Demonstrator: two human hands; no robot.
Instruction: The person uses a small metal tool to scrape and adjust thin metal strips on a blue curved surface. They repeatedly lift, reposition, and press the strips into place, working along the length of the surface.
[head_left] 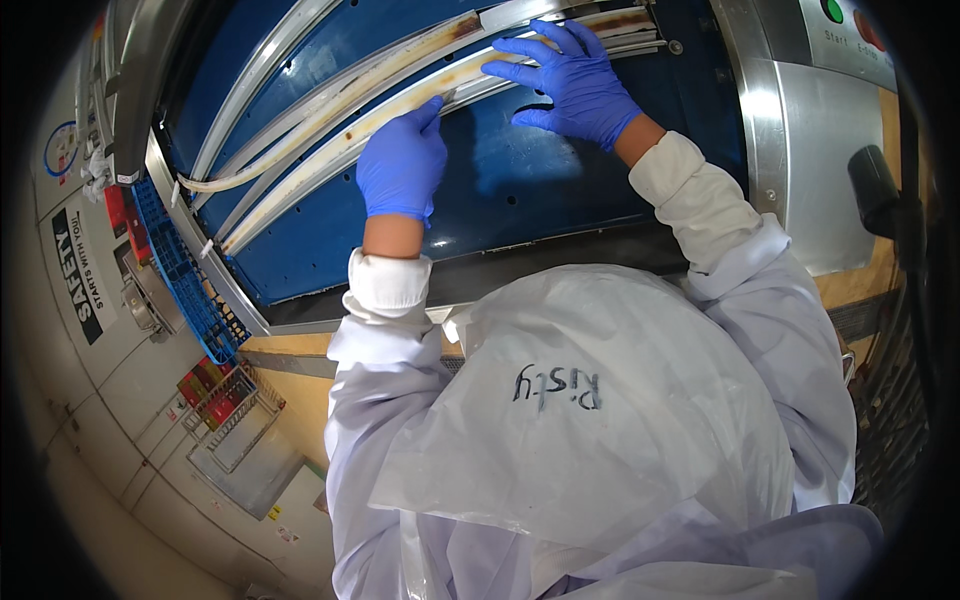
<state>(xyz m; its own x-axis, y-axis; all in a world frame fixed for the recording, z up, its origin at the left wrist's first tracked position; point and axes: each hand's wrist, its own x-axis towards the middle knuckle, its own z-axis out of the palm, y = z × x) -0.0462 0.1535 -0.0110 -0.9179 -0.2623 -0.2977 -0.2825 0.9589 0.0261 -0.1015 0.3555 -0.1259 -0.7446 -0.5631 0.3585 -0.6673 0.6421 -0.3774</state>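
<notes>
My left hand [403,163], in a blue glove, is closed with its fingertips at a long white and metal rail [370,128] marked with brown stains. A small greyish tip shows by those fingertips; what they hold, if anything, is too small to name. Further right, my right hand [578,88], gloved in blue too, spreads its fingers over the same rail near its right end. Behind it, a second stained rail [330,155] runs nearly alongside. Both rails lie above a dark blue panel [600,185] dotted with small holes.
A metal frame [768,130] borders the panel on the right, with a control panel [845,30] bearing green and red buttons beyond. A blue plastic crate [185,270] stands at left. Lower left are a wire rack [235,420] and the yellowish floor [300,400].
</notes>
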